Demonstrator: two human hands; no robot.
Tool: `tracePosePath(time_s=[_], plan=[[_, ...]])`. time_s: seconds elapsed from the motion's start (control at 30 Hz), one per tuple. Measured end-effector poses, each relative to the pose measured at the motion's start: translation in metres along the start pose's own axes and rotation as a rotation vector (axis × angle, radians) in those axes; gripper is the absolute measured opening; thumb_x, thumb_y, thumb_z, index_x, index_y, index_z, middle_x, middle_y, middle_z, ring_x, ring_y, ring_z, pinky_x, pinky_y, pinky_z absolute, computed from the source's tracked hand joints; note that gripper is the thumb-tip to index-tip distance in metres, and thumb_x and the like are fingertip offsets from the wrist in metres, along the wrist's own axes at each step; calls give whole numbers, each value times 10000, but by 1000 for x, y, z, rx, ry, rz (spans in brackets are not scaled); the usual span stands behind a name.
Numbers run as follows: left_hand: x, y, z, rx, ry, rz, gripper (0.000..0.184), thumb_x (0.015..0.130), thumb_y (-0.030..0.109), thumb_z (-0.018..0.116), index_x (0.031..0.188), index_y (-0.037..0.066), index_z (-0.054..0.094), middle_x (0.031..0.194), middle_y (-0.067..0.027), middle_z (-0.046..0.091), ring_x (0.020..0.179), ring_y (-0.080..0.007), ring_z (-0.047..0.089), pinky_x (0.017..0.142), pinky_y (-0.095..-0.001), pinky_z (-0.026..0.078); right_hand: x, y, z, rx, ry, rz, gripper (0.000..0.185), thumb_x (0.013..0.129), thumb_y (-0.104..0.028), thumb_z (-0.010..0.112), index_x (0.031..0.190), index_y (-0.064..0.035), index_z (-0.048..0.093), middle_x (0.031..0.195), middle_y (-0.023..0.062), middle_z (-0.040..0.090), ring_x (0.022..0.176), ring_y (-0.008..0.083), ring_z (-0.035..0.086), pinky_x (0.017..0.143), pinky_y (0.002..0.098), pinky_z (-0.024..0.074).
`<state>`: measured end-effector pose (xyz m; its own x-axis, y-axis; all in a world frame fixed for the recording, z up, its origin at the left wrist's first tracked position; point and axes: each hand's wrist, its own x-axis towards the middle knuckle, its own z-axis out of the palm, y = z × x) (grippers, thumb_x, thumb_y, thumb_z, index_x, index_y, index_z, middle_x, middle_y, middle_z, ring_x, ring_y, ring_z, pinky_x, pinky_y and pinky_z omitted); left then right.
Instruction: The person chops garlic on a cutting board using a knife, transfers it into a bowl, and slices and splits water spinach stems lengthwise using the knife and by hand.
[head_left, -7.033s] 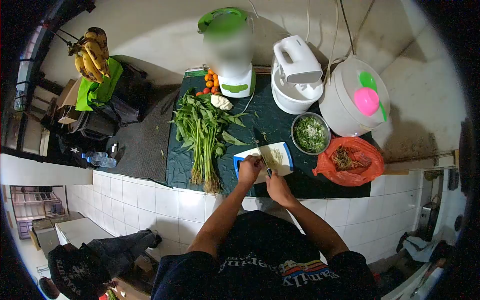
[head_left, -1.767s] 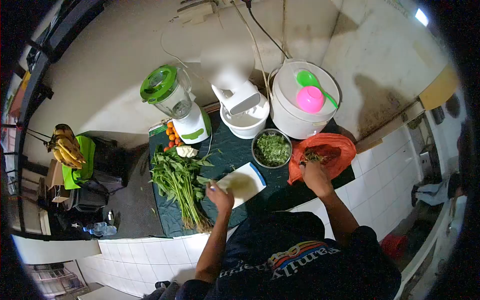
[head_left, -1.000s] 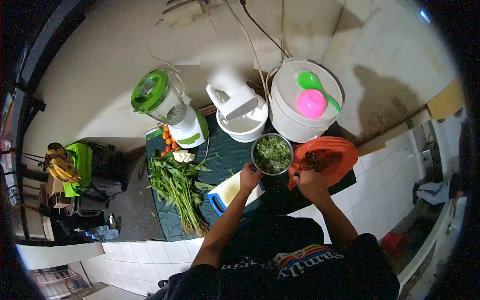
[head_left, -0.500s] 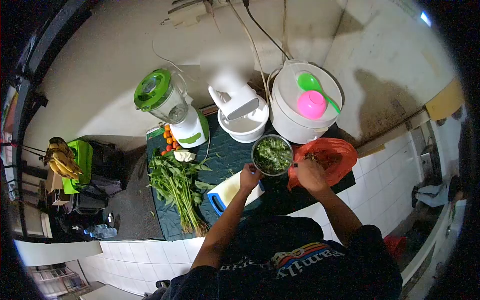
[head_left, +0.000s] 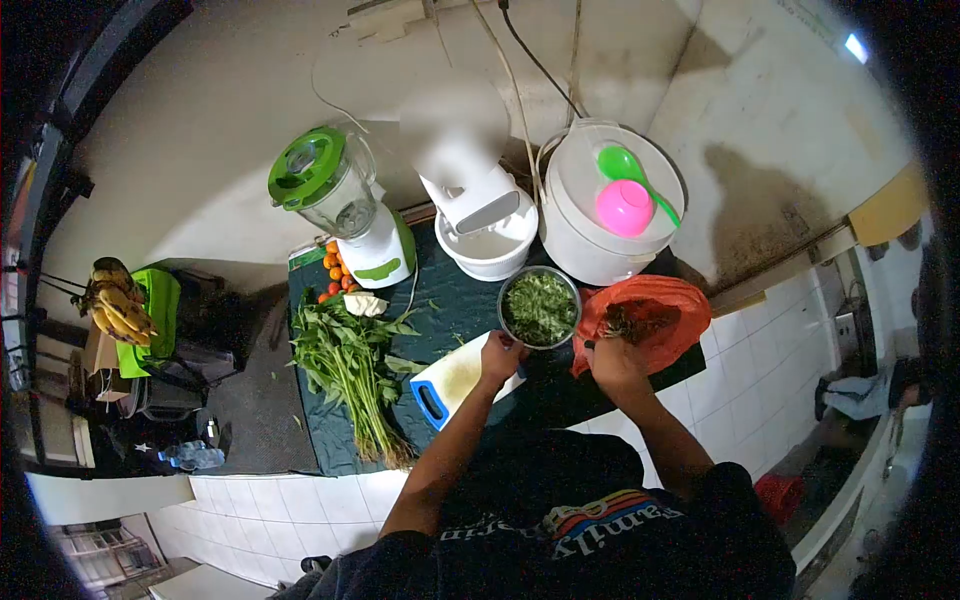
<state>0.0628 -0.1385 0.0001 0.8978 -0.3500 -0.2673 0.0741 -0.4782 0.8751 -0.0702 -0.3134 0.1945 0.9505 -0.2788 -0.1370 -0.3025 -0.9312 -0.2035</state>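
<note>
A round bowl (head_left: 540, 343) of chopped green leaves stands near the front of the dark-covered table. My left hand (head_left: 503, 356) grips its near-left rim. Just right of the bowl, my right hand (head_left: 616, 366) is closed around something with a dark end, probably a handle; the rest cannot be made out. That hand is at the near edge of a red plastic bag (head_left: 678, 322) with brownish-green scraps inside. A white cutting board (head_left: 462, 377) with a blue edge lies under my left forearm. Further left is a bunch of long-stemmed leafy greens (head_left: 350, 375).
Behind the bowl stand a white stand mixer (head_left: 490, 225) and a large white tub (head_left: 590, 240), with a pink bowl (head_left: 625, 208) and green ladle (head_left: 619, 162) on its lid. A green-lidded blender (head_left: 375, 250), tomatoes (head_left: 331, 261) and a whitish lump (head_left: 364, 304) are at back left.
My right hand has moved slightly away from the bowl, down and left in view, and the dark end has dropped from the bowl's rim. My left hand stays on the bowl.
</note>
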Motion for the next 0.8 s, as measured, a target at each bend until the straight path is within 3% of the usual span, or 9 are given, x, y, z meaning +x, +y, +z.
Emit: tracePosePath(time_s=[0.1, 0.17, 0.27, 0.43, 0.63, 0.73, 0.8], plan=[[-5, 8, -3, 47, -9, -51, 417, 795, 238, 765, 1028, -40, 560, 938, -156, 704, 869, -276, 697, 774, -371, 548, 4, 3, 5, 59, 84, -2, 315, 886, -291, 682, 804, 6, 611, 796, 251, 631, 784, 427, 654, 649, 479, 519], [-7, 3, -1, -34, 1, -50, 424, 796, 240, 767, 1026, -40, 548, 949, -165, 702, 874, -278, 697, 775, -378, 549, 7, 2, 1, 136, 15, 162, 314, 914, -290, 638, 817, 7, 610, 795, 254, 627, 768, 441, 648, 655, 501, 513], [-9, 10, -4, 4, -17, -50, 434, 790, 227, 774, 1038, -43, 542, 949, -175, 700, 874, -285, 697, 774, -382, 551, 15, 21, 19, 129, 17, 221, 338, 931, -306, 602, 826, 13, 636, 831, 264, 639, 783, 450, 647, 674, 531, 507], [-5, 11, -7, 86, -27, 20, 433, 785, 188, 777, 1067, -44, 545, 933, -173, 693, 853, -280, 694, 756, -375, 558, 20, 15, 24, 182, -23, 146, 390, 925, -335, 602, 839, 39, 673, 863, 274, 661, 802, 449, 653, 718, 540, 508], [-8, 19, -7, -122, -54, -105, 421, 796, 200, 768, 1066, -36, 548, 919, -161, 700, 810, -235, 697, 702, -361, 564, -4, 0, -14, 165, -131, 103, 308, 899, -286, 623, 890, 17, 676, 837, 237, 670, 804, 420, 668, 709, 524, 525], [-1, -6, 2, 35, -12, -13, 421, 809, 212, 756, 1083, -29, 546, 918, -164, 703, 799, -236, 700, 679, -359, 566, -8, -1, -20, 217, -178, 111, 343, 909, -301, 621, 881, 37, 673, 848, 252, 665, 826, 429, 662, 723, 523, 510], [10, -35, 12, -78, -45, -99, 435, 807, 221, 760, 1100, -20, 548, 922, -162, 704, 806, -242, 702, 687, -363, 565, -7, 7, -5, 256, -225, 110, 381, 923, -314, 613, 884, 60, 677, 875, 273, 664, 862, 434, 661, 745, 518, 501]])
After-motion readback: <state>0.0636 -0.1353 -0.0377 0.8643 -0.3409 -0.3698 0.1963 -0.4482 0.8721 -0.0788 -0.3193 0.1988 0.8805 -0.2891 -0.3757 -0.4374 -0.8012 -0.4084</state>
